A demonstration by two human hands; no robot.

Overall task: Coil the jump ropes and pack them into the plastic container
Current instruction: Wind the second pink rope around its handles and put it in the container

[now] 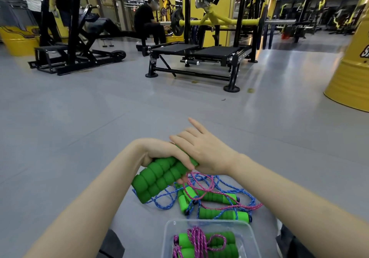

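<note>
The left hand [165,155] grips two green foam handles [157,177] paired side by side above the floor [79,118]. The right hand [205,150] lies over their far end, fingers mostly straight; whether it pinches cord underneath is hidden. One coiled rope [197,239] already sits in the plastic container [169,237] (pink cord round its handles), and the loose ropes [215,197] lie tangled just beyond it. This looks like a coil starting: next, wind the trailing cord round the paired handles
</note>
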